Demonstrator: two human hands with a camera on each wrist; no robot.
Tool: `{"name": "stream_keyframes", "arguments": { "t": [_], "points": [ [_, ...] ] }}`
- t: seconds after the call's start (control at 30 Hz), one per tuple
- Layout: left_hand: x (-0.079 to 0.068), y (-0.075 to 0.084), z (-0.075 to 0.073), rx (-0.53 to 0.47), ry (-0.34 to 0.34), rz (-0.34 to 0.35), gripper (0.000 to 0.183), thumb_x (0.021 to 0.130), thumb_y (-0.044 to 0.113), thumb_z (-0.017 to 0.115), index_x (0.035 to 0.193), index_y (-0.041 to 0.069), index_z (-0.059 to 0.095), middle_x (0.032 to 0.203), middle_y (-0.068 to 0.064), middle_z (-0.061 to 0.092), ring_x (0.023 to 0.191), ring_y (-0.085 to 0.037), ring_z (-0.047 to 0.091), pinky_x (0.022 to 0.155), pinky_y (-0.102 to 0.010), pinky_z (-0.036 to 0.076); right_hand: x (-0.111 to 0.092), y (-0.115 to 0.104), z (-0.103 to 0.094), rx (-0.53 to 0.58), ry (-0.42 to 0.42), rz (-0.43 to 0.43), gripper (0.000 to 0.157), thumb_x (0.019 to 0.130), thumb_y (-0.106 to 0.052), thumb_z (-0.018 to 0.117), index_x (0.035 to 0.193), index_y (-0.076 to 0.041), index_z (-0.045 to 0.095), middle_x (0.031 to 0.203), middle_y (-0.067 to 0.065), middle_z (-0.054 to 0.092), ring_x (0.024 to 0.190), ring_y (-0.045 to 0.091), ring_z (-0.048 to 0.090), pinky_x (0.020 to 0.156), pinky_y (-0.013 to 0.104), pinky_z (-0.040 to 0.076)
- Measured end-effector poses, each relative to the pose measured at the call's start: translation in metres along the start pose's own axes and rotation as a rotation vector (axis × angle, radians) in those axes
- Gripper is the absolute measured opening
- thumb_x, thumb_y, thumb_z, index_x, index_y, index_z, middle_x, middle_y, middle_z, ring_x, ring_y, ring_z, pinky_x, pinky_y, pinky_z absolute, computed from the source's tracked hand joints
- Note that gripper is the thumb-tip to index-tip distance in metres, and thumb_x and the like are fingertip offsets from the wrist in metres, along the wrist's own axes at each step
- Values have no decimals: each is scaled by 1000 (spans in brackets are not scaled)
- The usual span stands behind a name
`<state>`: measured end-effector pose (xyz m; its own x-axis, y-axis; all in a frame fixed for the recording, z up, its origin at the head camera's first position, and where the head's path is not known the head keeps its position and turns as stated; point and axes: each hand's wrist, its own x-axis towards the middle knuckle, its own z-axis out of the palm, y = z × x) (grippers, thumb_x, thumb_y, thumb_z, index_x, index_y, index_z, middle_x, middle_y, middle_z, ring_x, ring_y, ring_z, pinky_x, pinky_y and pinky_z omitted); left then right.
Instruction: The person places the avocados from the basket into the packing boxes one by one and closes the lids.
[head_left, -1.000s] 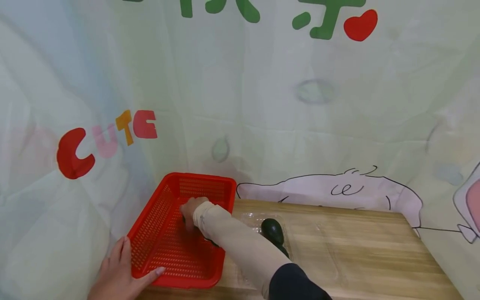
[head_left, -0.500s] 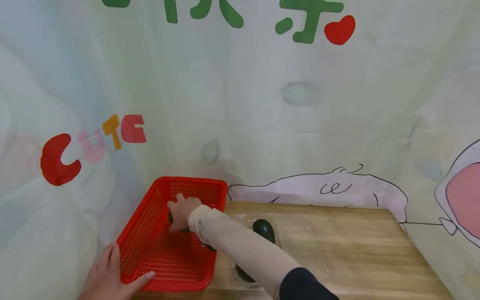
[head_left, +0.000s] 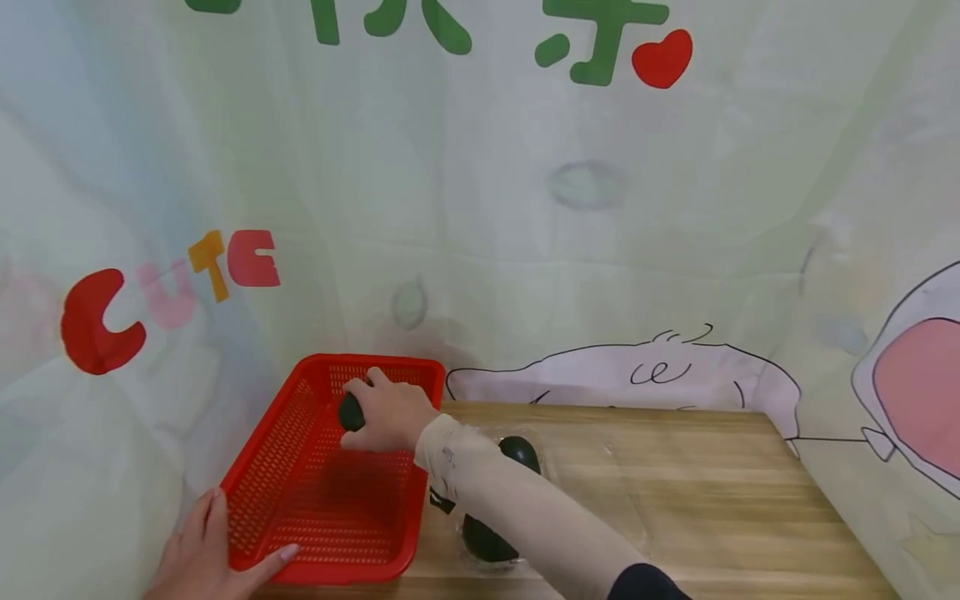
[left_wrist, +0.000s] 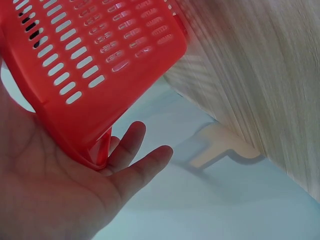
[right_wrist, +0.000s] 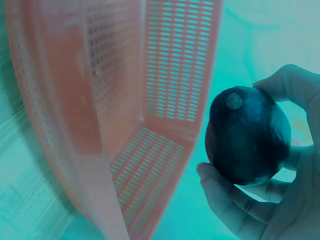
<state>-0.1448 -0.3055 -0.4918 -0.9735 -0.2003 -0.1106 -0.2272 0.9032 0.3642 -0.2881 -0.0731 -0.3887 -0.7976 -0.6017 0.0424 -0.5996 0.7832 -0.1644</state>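
Note:
In the head view, my right hand (head_left: 397, 412) holds a dark green avocado (head_left: 350, 412) above the red plastic basket (head_left: 322, 537). The right wrist view shows the avocado (right_wrist: 247, 137) between thumb and fingers, its stem scar visible, beside the basket wall (right_wrist: 182, 60). My left hand (head_left: 201, 546) rests at the basket's near left corner, thumb along the front rim and fingers outside the left wall. Seen from the left wrist, the corner lies against the palm with fairly straight fingers (left_wrist: 142, 172). Two more avocados, one far (head_left: 520, 452) and one near (head_left: 483, 540), sit in a clear plastic box.
The box's clear lid (head_left: 600, 500) lies folded out on the wooden table (head_left: 720, 492). A printed curtain (head_left: 480, 183) hangs behind the table and along its sides. My right forearm (head_left: 517, 508) partly covers the clear box.
From deep in the basket, my right hand has risen with the avocado and shifted slightly right. My left hand stays at the corner. The head view has turned a little to the right.

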Motion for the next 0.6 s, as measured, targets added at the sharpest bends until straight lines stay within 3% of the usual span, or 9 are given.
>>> {"name": "stream_keyframes", "arguments": {
  "t": [0.23,0.6],
  "points": [
    [0,1,-1,-11,-36,-8,146,67,86,68,152,-16,5,144,-41,16,114,-60,33,81,-70,53,-30,29,-19,208,104,1,64,87,-47,66,147,-33,46,125,-3,49,76,11,57,61,24,48],
    [3,0,3,-2,-19,-41,148,65,86,70,152,-16,8,141,-39,22,112,-57,37,85,-71,51,-69,78,-22,342,228,42,64,88,-43,65,148,-31,46,134,-2,48,86,12,60,67,25,54]
  ]
}}
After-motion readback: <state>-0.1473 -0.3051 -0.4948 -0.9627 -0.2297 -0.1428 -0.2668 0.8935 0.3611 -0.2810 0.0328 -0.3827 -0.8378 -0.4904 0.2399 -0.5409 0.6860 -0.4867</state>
